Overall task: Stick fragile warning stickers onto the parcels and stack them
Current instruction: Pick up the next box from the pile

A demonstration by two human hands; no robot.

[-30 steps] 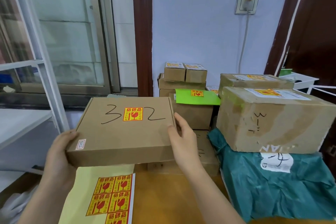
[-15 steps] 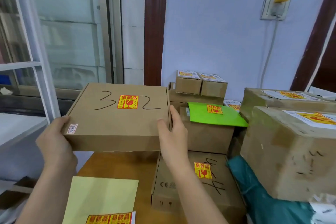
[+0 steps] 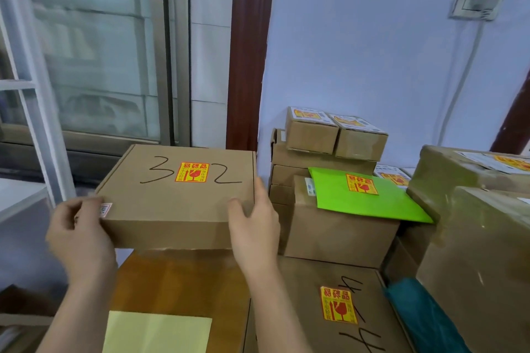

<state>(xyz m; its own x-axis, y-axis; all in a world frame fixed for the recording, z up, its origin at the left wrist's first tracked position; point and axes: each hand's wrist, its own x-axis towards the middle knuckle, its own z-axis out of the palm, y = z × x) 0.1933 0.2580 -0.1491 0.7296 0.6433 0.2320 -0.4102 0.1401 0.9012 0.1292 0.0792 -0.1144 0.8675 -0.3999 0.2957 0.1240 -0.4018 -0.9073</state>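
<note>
Both hands carry a flat cardboard parcel (image 3: 177, 195) marked "3 2", its fragile sticker (image 3: 191, 172) already on the lid, above the wooden tabletop (image 3: 177, 284). The left hand (image 3: 80, 235) and right hand (image 3: 255, 226) clamp their fingers on opposite ends, keeping it level, apparently for stacking beside the labelled boxes (image 3: 338, 226).

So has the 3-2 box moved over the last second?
Yes. The 3-2 box was beside the green envelope; it now sits farther left, nearer the brown door frame.
</note>
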